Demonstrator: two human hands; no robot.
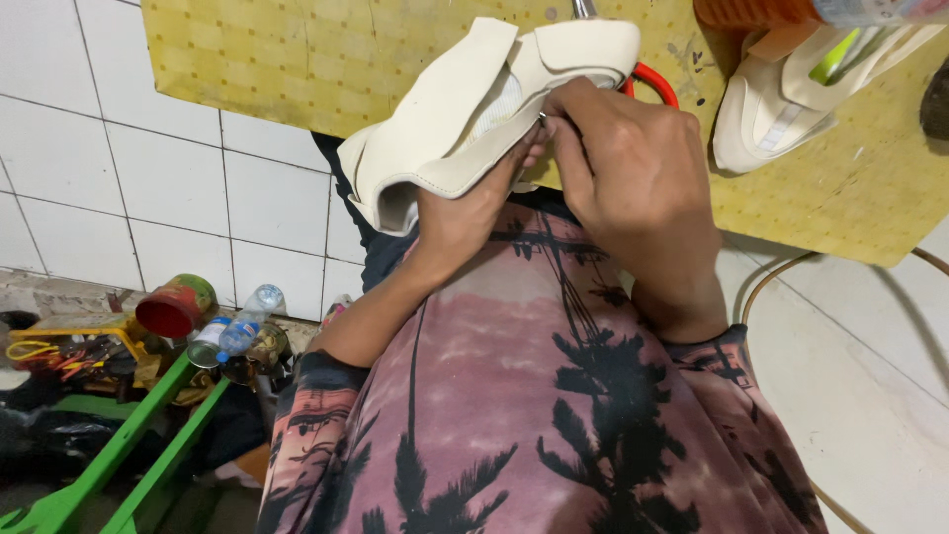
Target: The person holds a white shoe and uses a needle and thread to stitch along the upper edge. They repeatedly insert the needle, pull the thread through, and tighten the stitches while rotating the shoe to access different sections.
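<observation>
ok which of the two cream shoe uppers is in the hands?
The cream shoe upper at top centre: left hand under it, right hand pinching its edge. The other cream upper lies untouched on the yellow mat, top right.

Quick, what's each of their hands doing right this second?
Left hand: closed on the cream shoe upper, gripping it from below.
Right hand: fingers curled and pinched at the upper's edge; whether it holds anything more cannot be told.

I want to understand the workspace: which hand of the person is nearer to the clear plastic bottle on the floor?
Left. The left hand holds the cream shoe upper, above the plastic bottle; the right hand is further away.
</observation>
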